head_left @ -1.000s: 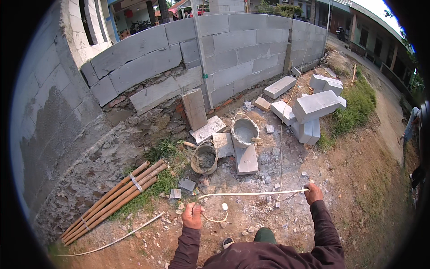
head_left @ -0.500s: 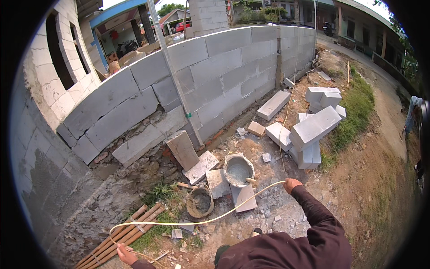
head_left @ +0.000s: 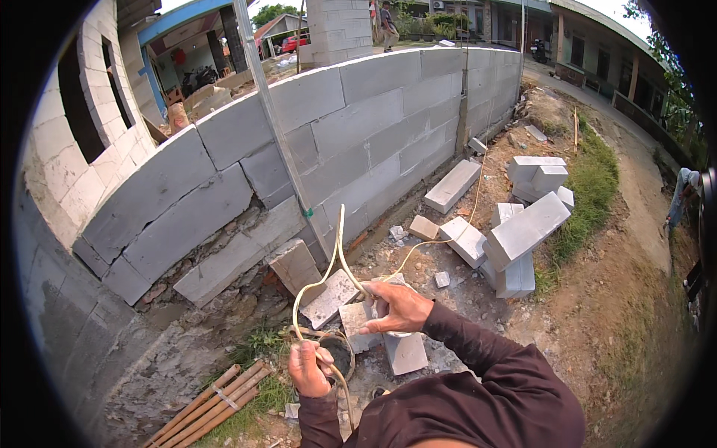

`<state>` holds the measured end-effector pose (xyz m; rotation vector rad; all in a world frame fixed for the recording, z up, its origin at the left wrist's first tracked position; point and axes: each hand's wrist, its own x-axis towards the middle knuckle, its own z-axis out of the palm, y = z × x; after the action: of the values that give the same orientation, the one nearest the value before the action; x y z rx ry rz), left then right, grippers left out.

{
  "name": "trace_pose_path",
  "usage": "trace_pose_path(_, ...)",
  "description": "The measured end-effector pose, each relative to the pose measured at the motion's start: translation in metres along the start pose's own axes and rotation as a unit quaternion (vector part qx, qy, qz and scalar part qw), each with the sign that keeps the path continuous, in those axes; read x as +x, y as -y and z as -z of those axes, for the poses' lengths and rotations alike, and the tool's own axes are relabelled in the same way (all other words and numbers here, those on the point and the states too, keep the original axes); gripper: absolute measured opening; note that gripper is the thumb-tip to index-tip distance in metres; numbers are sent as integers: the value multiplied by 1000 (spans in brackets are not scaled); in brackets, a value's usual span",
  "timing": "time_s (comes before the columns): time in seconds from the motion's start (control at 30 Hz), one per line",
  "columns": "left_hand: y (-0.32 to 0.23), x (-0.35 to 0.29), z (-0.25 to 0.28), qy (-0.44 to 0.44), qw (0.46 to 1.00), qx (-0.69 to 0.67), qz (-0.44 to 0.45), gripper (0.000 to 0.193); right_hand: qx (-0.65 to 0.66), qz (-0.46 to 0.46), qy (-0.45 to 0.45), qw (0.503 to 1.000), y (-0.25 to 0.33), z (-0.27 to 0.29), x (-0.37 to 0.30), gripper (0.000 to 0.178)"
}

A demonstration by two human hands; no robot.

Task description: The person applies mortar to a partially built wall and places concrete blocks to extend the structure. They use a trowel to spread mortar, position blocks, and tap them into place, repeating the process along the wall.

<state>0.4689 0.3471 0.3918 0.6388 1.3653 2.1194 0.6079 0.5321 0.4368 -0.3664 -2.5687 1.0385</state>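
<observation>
A thin pale yellow hose rises in a narrow loop in front of me. My left hand is closed around one side of it, with a tail hanging below toward my body. Higher and to the right, my right hand grips the other side between thumb and fingers. From there the hose runs away over the ground toward the pale blocks. Behind my right hand a bucket is mostly hidden. Near my left hand, a dark bucket shows in part.
A grey block wall curves across ahead, with an upright metal post against it. Loose pale blocks are piled at the right. Bundled bamboo poles lie at lower left. One person stands at the far right, another beyond the wall.
My hands have come from wide apart to close together, the left moving right and up, the right moving left. The hose stretched between them now bends up into a loop.
</observation>
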Motion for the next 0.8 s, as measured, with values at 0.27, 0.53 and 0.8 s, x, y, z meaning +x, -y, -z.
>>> trace_pose_path(0.27, 7, 71, -82, -19, 996, -57, -72, 25, 75, 86, 9, 993, -34, 7, 18, 49)
trace_pose_path(0.53, 49, 108, -181, 5, 996, -35, -77, 27, 87, 81, 14, 993, -118, 68, 31, 24)
trace_pose_path(0.8, 112, 111, -156, -69, 987, 146, -8, 38, -57, 10, -87, 995, -251, 268, 59, 25)
